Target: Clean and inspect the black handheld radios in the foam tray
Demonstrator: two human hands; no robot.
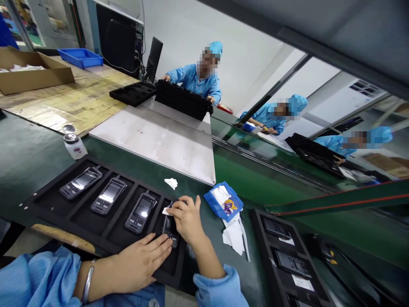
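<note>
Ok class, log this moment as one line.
left hand: flat on phone | right hand: pinches wipe on phone | phone: in tray

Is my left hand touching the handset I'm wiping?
Touching. Head view: the left hand lays its fingertips flat on the lower end of the handset, no gap, while the right hand pinches a wipe on its top.

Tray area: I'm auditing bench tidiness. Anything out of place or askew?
A crumpled white scrap lies loose on the green bench beyond the tray, and white wipes spill from the blue pack at its right. The right hand pinches a small wipe on the fourth handset; the other three lie straight.
</note>
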